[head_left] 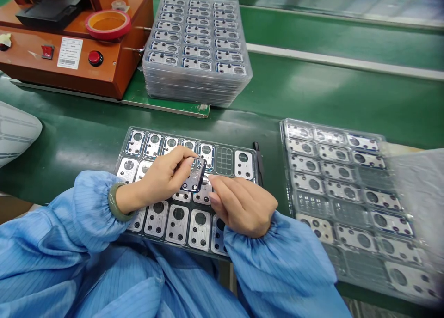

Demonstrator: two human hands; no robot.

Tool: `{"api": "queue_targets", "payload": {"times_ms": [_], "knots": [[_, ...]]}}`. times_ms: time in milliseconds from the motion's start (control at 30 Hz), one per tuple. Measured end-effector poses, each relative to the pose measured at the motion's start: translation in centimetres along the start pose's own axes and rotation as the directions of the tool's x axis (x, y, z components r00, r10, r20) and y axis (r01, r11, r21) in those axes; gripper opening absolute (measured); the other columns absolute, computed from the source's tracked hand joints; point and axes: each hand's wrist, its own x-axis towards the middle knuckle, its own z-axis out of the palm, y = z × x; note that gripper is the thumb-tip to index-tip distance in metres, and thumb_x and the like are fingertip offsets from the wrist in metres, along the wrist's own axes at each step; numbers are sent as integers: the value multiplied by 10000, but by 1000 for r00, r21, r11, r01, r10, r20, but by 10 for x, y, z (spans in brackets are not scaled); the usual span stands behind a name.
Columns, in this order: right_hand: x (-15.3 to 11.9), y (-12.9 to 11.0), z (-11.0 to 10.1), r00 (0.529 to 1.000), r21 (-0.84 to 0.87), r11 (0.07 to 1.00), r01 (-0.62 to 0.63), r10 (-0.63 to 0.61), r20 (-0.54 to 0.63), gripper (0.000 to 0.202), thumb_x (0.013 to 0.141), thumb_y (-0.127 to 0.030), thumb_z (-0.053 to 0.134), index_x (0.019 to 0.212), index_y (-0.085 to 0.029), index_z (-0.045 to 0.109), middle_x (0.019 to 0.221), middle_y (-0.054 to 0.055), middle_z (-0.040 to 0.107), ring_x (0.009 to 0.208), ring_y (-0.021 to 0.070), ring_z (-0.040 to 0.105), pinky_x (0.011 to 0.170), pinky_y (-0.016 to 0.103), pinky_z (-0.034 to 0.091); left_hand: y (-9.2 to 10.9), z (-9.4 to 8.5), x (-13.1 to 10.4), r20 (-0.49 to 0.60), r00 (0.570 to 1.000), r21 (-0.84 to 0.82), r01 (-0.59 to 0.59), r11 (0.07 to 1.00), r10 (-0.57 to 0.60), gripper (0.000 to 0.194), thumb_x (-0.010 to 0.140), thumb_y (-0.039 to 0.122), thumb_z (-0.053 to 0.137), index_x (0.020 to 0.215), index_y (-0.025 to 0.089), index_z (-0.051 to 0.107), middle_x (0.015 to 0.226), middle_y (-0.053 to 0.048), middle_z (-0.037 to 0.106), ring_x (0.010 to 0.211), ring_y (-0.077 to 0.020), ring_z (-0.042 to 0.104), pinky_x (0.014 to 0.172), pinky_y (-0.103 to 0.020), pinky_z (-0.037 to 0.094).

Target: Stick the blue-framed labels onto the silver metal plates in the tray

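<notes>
Between the thumb and index finger of my left hand (160, 177) is a small rectangular plate (194, 175) with a dark edge and round holes, tilted above a clear tray (126, 137). My right hand (243, 202) is beside the plate's right side, its fingers pinched together; whether something tiny is between the fingertips cannot be made out. The tray holds rows of silvery plates (243, 164) with one large and several small holes. One top-row pocket (224, 161) has no plate. My hands and sleeves cover part of the lower rows.
Another tray (284, 170) of plates, partly under clear film (421, 193), lies at right. A tall stack of filled trays (197, 84) stands behind. An orange machine (118, 68) carrying a red tape roll (108, 24) is back left. A black pen-like object (258, 163) lies beside the near tray.
</notes>
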Motion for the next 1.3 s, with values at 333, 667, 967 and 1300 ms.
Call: {"api": "queue_targets", "payload": {"times_ms": [333, 667, 967, 1300], "knots": [[5, -3, 6, 881, 516, 714, -473, 396, 260, 164, 932, -233, 459, 864, -173, 596, 759, 37, 640, 698, 138, 605, 636, 259, 474, -1, 1, -2, -36, 998, -78, 48, 996, -51, 158, 921, 239, 445, 968, 178, 583, 728, 8, 593, 603, -86, 538, 568, -210, 445], [8, -8, 8, 652, 605, 276, -747, 484, 584, 308, 908, -343, 517, 642, -189, 515, 558, -28, 524, 516, 93, 487, 520, 230, 396, 1, 1, -3, -5, 998, -135, 60, 989, -62, 164, 903, 236, 483, 967, 162, 615, 692, 16, 594, 576, -75, 533, 545, -196, 440], [9, -6, 6, 642, 615, 265, -743, 543, 541, 299, 908, -363, 510, 667, -188, 535, 562, -28, 534, 505, 90, 490, 505, 225, 392, 0, 1, -3, 44, 996, -141, 88, 986, -83, 176, 901, 247, 494, 984, 156, 620, 755, -5, 632, 612, -72, 548, 554, -187, 438], [10, -7, 3, 645, 599, 289, -747, 536, 546, 347, 901, -367, 509, 605, -187, 495, 557, -19, 508, 519, 92, 462, 498, 228, 381, 2, 0, -1, 199, 958, -251, 252, 935, -205, 183, 897, 312, 497, 840, 156, 573, 705, 12, 558, 557, -64, 500, 508, -186, 415]]}}
